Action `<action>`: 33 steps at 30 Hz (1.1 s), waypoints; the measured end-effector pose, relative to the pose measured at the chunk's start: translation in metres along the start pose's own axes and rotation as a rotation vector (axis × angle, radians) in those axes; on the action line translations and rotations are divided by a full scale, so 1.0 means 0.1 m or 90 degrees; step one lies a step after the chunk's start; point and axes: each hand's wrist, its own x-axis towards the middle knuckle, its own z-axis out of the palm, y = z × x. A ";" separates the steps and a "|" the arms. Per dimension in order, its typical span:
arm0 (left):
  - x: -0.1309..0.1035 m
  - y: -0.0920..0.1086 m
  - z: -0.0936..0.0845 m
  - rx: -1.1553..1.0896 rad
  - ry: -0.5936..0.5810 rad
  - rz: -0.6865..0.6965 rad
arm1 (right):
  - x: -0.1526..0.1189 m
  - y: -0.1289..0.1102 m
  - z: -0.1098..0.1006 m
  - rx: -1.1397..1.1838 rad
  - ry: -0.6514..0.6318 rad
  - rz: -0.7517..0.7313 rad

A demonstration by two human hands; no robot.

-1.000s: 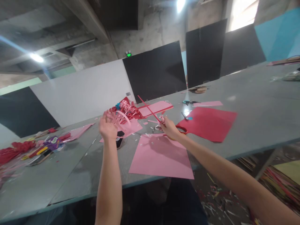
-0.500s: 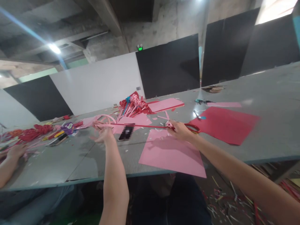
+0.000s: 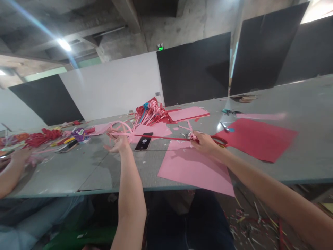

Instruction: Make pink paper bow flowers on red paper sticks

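My right hand (image 3: 204, 142) is closed around one end of a thin red stick (image 3: 163, 138), with a pink paper curl at its fingers. The stick stretches left, level above the table, toward my left hand (image 3: 118, 140). A pink paper strip (image 3: 122, 122) arches in a loop over my left hand, whose fingers are bent about it; blur hides the exact grip. Red-handled scissors (image 3: 221, 140) lie just behind my right hand, partly covered. Under my right hand lies a pink sheet (image 3: 192, 170). Between my hands, a phone (image 3: 144, 141) rests on the table.
A bundle of curled paper flowers on sticks (image 3: 152, 113) lies at the back. Red paper (image 3: 262, 139), a knife-like tool (image 3: 224, 126) and teal-handled scissors (image 3: 229, 111) are to the right. At left, another person's hand (image 3: 20, 156) works near red paper pieces (image 3: 43, 138).
The pink strip, earlier drawn out along the stick from my left hand, now loops above that hand. My right hand keeps its grip. The view has shifted slightly.
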 end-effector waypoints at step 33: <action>0.01 -0.11 0.16 -0.509 0.054 -0.129 | 0.02 -0.02 0.01 -0.005 -0.016 -0.056</action>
